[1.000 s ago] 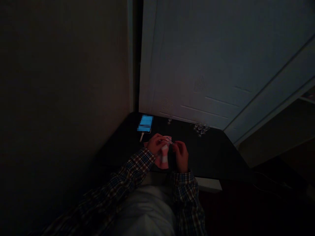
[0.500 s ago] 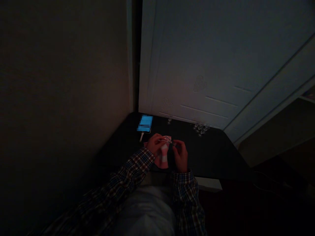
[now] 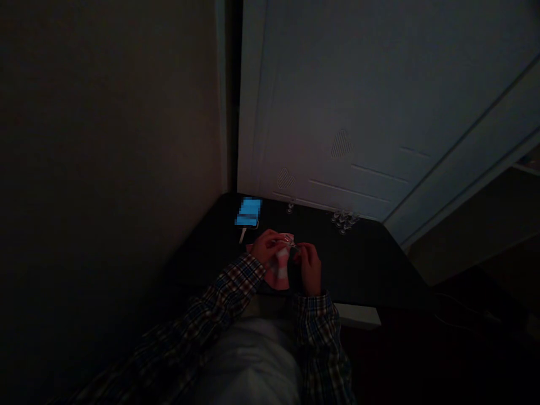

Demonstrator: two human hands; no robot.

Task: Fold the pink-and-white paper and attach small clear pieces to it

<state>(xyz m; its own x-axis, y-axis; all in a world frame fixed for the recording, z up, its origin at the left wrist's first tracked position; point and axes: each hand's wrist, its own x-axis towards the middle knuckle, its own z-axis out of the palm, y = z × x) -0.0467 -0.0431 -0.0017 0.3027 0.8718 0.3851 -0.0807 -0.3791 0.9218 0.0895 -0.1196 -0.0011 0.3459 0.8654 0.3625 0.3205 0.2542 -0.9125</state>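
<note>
The room is very dark. My left hand [image 3: 266,246] and my right hand [image 3: 309,265] are close together over the near part of a black table [image 3: 358,270]. Both have their fingers pinched on a small shiny object [image 3: 290,242] held between them; it is too dim to name. Under the hands lies a pink and white cloth or pouch [image 3: 279,271]. Both sleeves are plaid.
A glowing blue phone screen [image 3: 248,211] with a white cable lies at the table's far left corner. A cluster of small clear pieces [image 3: 343,219] sits at the far edge, another single one [image 3: 290,208] near the phone. A white door [image 3: 358,112] stands behind, a wall on the left.
My right hand has shifted slightly left, closer to my left hand. Otherwise nothing has visibly moved.
</note>
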